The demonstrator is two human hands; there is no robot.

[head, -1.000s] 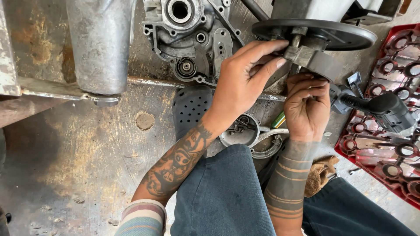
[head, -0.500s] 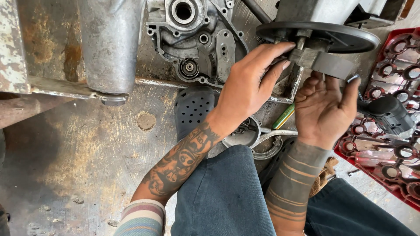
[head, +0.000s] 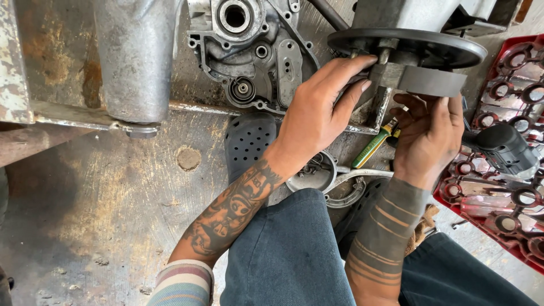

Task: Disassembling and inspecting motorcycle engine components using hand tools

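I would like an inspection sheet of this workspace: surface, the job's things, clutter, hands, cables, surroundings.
Surface: worn, stained concrete floor.
Job's things: dark round pulley above a grey metal block; an engine casing lies to their left.
Clutter: screwdriver with green-and-yellow handle, round metal cover, ring part, dark power tool.
Hands: left hand grips the block's left side under the pulley; right hand has its fingers on the block's underside.
Cables: nothing seen.
Surroundings: red tray of ring spanners at right, grey metal housing at upper left, perforated grey clog, the person's blue trousers.
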